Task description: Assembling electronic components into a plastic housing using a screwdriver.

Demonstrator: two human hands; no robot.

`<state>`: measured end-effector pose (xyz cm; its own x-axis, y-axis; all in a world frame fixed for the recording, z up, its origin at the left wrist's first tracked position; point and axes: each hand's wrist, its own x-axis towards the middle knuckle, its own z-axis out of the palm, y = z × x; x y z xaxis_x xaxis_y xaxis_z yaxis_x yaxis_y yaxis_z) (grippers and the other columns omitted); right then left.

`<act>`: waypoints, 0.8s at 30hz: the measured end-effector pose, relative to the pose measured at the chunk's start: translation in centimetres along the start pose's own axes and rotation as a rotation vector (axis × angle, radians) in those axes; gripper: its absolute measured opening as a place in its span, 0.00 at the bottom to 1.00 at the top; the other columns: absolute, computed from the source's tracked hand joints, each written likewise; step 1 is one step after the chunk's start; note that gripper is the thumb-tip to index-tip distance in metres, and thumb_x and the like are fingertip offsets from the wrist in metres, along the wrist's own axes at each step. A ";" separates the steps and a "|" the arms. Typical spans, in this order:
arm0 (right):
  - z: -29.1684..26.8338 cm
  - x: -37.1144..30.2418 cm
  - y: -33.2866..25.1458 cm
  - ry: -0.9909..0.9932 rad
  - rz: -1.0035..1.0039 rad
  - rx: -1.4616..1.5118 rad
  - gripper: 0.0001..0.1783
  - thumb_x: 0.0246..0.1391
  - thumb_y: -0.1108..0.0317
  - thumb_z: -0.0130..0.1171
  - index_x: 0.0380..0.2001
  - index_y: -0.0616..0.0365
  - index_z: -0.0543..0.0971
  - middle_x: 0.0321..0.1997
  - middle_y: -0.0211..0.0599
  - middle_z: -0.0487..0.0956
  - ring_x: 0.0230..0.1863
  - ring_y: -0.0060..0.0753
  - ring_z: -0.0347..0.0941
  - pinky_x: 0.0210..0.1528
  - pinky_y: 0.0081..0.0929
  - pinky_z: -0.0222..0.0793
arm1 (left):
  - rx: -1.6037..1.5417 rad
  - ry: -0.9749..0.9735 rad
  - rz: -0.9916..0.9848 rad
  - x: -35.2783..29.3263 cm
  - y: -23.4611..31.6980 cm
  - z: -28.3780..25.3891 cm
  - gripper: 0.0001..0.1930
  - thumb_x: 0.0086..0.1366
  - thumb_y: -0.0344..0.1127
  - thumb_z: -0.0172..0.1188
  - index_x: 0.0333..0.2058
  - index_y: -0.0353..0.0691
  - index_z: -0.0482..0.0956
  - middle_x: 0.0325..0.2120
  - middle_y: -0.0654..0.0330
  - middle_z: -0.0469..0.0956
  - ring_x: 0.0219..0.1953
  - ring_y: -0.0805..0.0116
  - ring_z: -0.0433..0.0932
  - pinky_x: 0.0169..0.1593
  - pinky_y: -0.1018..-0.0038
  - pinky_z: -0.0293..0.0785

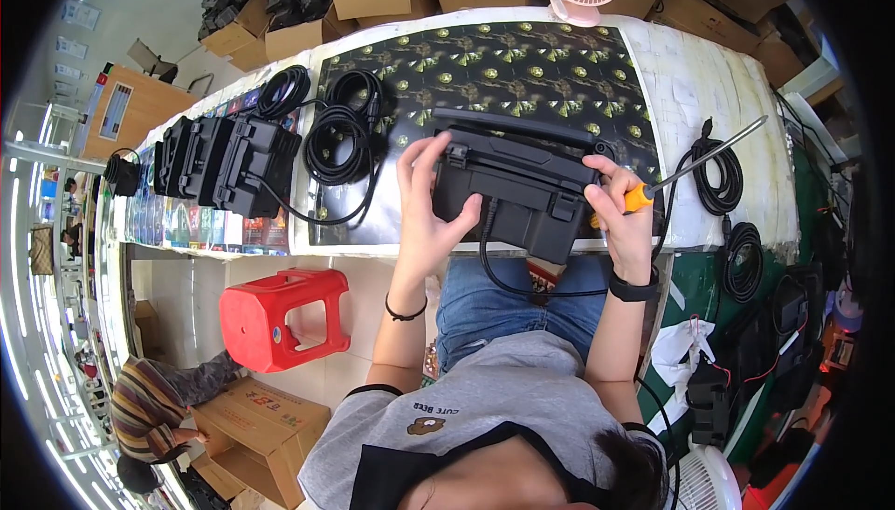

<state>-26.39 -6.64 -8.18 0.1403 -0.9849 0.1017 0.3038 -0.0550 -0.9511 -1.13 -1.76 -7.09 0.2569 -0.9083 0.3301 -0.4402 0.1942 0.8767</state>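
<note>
1 black box (513, 198): left hand (431, 202) half-open, gripping its end; right hand (626, 221) curls round box and screwdriver (640, 198). Divided grip could let either slip.

Dark lettering (436, 408) on grey shirt (522, 375), red print (268, 398) on cardboard box (233, 420)

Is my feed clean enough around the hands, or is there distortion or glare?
Head view: black case between left hand and right hand looks fairly sharp, edges clear; head view: far edge of the white table bows into an arc; head view: left side has overbright streaks, corners fall to black.
</note>
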 end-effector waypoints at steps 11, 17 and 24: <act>-0.3 0.5 0.0 -0.035 0.014 -0.012 0.23 0.51 0.77 0.67 0.17 0.49 0.61 0.53 0.45 0.80 0.19 0.08 0.63 0.21 0.10 0.60 | -0.047 -0.045 0.162 0.4 -1.8 0.2 0.33 0.49 0.26 0.67 0.57 0.43 0.68 0.63 0.48 0.56 0.63 0.49 0.62 0.64 0.59 0.62; -0.2 0.6 0.1 -0.050 0.032 -0.012 0.24 0.51 0.78 0.67 0.17 0.50 0.61 0.53 0.45 0.80 0.19 0.08 0.63 0.21 0.10 0.60 | -0.107 0.043 0.115 -0.1 -0.9 0.0 0.26 0.57 0.26 0.68 0.55 0.40 0.74 0.62 0.52 0.61 0.61 0.57 0.69 0.55 0.67 0.76; -0.5 0.6 1.8 0.007 0.023 -0.004 0.23 0.51 0.81 0.65 0.17 0.50 0.60 0.42 0.41 0.83 0.18 0.08 0.61 0.46 0.20 0.70 | -0.115 0.131 0.041 0.0 -0.5 -0.1 0.22 0.56 0.22 0.69 0.50 0.35 0.77 0.58 0.55 0.68 0.57 0.64 0.74 0.52 0.73 0.80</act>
<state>-26.29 -7.38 -9.96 0.1409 -0.9870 0.0774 0.2970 -0.0324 -0.9543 -0.82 -1.85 -7.49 0.3537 -0.8442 0.4028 -0.3532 0.2782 0.8932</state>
